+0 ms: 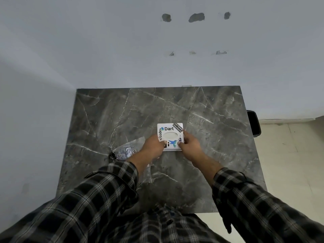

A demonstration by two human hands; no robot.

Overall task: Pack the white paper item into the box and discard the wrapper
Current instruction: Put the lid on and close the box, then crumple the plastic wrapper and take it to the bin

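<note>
A square white box (169, 130) covered in stickers lies on the dark marble table (122, 111), with an oval opening on top showing white paper (170, 135) inside. My left hand (154, 146) grips the box's near left corner. My right hand (190, 143) grips its near right corner. A clear plastic wrapper (126, 151) with printed labels lies flat on the table just left of my left hand, partly hidden by my wrist.
The table stands against a pale wall (157, 50) at the back and left. A black bin (254, 123) sits on the floor past the table's right edge. Light floor tiles (289, 155) show on the right.
</note>
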